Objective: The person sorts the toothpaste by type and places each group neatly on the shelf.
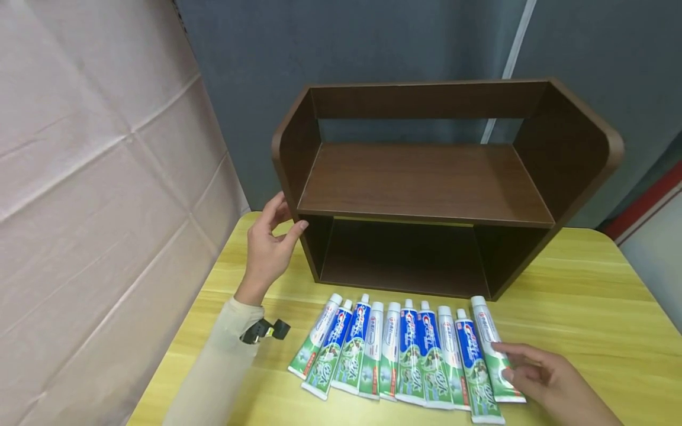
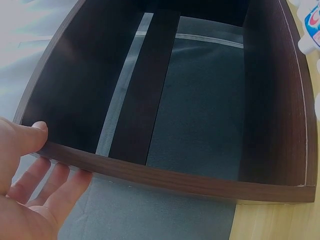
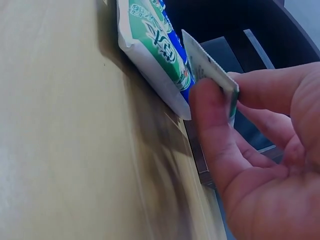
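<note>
A dark brown two-tier shelf [image 1: 421, 177] stands on the table. My left hand [image 1: 268, 248] holds the edge of its left side panel, thumb on the front and fingers around the outside; the left wrist view shows this grip on the panel edge [image 2: 145, 175]. In front of the shelf lies a row of several toothpaste tubes, some with blue caps-end print [image 1: 410, 325], others white and green [image 1: 391, 343]. At the row's right end my right hand [image 1: 554, 378] pinches the outermost white-green toothpaste tube [image 1: 486, 325]. Its crimped end [image 3: 212, 70] shows between thumb and fingers in the right wrist view.
The yellow wood-grain table [image 1: 602, 296] extends on both sides of the shelf. A pale quilted wall [image 1: 106, 177] rises at the left, and a dark grey partition [image 1: 373, 41] stands behind. A red strip [image 1: 650, 201] shows at the far right.
</note>
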`<state>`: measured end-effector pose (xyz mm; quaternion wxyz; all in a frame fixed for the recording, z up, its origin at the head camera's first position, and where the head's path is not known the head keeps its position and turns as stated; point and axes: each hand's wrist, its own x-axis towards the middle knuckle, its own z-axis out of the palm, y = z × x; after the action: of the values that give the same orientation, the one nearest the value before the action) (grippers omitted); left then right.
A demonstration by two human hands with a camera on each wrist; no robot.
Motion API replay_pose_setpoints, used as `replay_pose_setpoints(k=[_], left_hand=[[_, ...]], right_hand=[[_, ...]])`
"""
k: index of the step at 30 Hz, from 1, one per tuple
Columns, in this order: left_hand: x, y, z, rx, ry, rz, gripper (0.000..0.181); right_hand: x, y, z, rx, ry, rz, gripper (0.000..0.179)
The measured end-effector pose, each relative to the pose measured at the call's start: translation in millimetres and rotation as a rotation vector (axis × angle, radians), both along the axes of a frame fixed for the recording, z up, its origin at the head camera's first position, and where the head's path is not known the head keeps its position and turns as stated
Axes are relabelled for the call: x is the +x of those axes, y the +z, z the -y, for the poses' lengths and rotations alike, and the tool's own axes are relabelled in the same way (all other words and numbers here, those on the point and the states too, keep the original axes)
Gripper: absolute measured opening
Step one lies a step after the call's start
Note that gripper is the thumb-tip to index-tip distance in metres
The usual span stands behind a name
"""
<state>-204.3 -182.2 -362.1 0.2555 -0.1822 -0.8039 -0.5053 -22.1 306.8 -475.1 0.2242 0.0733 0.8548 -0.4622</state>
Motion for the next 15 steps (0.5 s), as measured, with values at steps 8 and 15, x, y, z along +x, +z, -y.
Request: replay_pose_setpoints(k=[8,15], left_hand=[[2.1,-0.2,1.9,0.006,0.003,0.018,0.068],[1.3,-1.6,2.6,0.010,0.010,0.018,0.067]], right_hand=[[-3.5,-3.2,-1.3,0.006,-0.024,-0.061,0.060],[-6.6,-4.3,-0.4,0.072,-0.040,-0.121,0.059]])
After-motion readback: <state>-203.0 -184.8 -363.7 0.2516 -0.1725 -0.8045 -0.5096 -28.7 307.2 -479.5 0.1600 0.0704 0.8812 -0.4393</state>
